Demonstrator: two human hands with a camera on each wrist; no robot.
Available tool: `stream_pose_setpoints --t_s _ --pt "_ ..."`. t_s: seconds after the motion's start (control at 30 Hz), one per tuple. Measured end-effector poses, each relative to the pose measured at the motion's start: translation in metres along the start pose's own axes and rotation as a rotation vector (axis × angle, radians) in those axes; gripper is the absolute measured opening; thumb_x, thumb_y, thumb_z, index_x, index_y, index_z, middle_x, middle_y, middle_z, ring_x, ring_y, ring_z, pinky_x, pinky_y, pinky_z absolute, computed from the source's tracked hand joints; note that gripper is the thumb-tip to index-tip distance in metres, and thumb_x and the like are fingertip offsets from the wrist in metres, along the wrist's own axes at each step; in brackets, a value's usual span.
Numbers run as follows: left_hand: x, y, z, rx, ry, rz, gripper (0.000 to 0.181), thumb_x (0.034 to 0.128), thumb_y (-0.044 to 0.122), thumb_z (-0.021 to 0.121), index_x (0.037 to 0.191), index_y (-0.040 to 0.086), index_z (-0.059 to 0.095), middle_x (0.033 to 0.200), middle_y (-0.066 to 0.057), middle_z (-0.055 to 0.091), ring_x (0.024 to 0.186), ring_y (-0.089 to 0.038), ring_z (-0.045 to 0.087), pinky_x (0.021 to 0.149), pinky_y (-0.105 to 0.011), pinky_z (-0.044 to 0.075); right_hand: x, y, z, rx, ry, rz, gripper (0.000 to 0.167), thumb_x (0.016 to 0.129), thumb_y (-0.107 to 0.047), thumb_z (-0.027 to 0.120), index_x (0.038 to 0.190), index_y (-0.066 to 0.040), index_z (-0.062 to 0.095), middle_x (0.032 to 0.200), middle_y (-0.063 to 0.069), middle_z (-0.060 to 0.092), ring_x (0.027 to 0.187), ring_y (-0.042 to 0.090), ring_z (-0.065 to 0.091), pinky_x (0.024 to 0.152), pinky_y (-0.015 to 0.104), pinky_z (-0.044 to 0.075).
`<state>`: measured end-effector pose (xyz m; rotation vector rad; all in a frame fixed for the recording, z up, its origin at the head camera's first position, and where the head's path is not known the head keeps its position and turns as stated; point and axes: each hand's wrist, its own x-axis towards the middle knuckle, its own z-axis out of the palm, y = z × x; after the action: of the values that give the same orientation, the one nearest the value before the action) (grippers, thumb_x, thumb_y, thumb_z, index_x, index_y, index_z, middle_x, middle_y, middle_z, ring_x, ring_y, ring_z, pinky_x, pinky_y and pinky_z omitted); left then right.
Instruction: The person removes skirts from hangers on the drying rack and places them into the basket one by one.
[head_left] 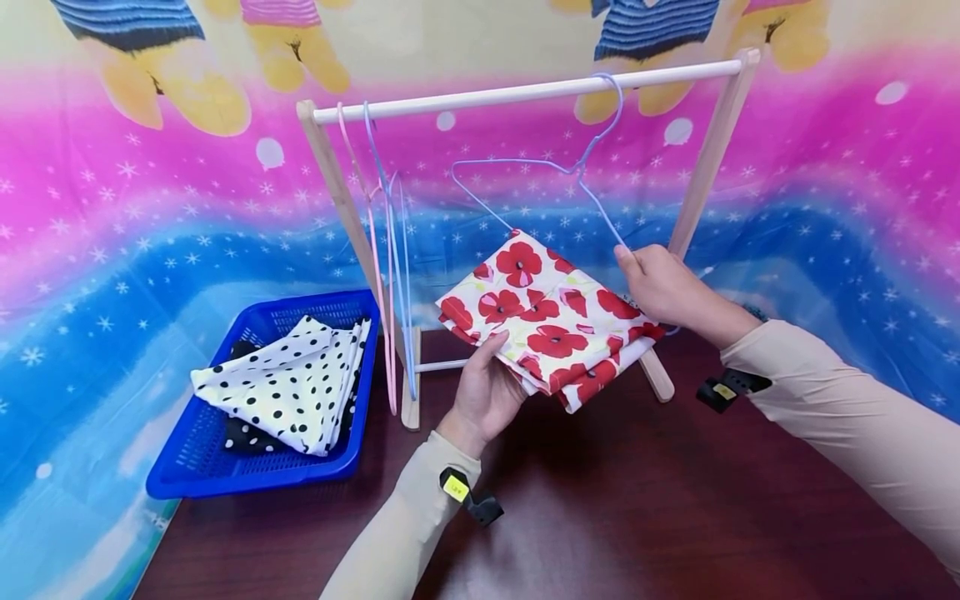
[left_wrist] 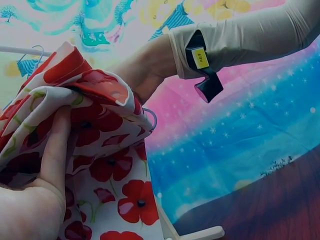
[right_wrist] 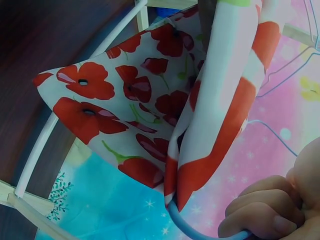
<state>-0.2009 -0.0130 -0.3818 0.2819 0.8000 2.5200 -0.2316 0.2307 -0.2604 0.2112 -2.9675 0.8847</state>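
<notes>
A white cloth printed with red poppies [head_left: 555, 340] lies folded over the lower part of a light-purple wire hanger [head_left: 517, 160]. The hanger's hook is over the white rail, and it sits tilted. My right hand [head_left: 663, 283] grips the hanger's right side; its fingers [right_wrist: 260, 212] curl round the wire in the right wrist view. At the cloth's near lower edge, my left hand [head_left: 489, 396] holds the fabric, thumb on top and the other fingers mostly hidden beneath. In the left wrist view one digit presses into the folds of the cloth [left_wrist: 107, 130].
A wooden rack with a white rail [head_left: 465, 102] stands at the back. Pink hangers [head_left: 381, 292] and blue hangers [head_left: 405, 283] hang at its left end. Left of it, a blue basket [head_left: 172, 482] holds a white polka-dot cloth [head_left: 288, 387] over a black dotted one [head_left: 247, 437].
</notes>
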Motion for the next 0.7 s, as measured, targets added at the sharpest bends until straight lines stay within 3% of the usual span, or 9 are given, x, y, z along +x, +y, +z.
stream_pose_setpoints --t_s 0.27,0.57,0.7 --pt "-0.0003 0.0007 0.0050 0.024 0.091 -0.011 0.046 0.1033 0.034 0.047 0.146 0.022 0.036 0.130 0.002 0.061 0.117 -0.011 0.067 0.093 -0.028 0.059 0.0001 0.0009 -0.0012 0.025 -0.011 -0.001 0.057 0.110 -0.046 0.025 0.066 -0.012 0.040 0.054 0.002 0.038 0.045 0.020 0.040 0.043 0.032 0.035" --pt "-0.0032 0.0020 0.0105 0.076 0.071 0.012 0.045 0.1058 0.029 0.039 0.150 0.019 0.032 0.126 0.004 0.062 0.110 -0.009 0.068 0.089 -0.025 0.059 0.0003 0.0018 -0.0009 0.017 -0.011 -0.001 0.058 0.110 -0.046 0.025 0.067 -0.011 0.041 0.054 0.003 0.038 0.045 0.020 0.040 0.044 0.033 0.037" --pt "-0.0032 -0.0018 0.0069 0.132 0.115 0.007 0.046 0.1049 0.030 0.042 0.150 0.021 0.034 0.128 0.006 0.062 0.112 -0.008 0.066 0.092 -0.025 0.057 0.0003 0.0013 -0.0003 0.017 -0.011 -0.005 0.057 0.110 -0.046 0.025 0.067 -0.011 0.041 0.054 0.003 0.038 0.045 0.021 0.040 0.044 0.033 0.037"
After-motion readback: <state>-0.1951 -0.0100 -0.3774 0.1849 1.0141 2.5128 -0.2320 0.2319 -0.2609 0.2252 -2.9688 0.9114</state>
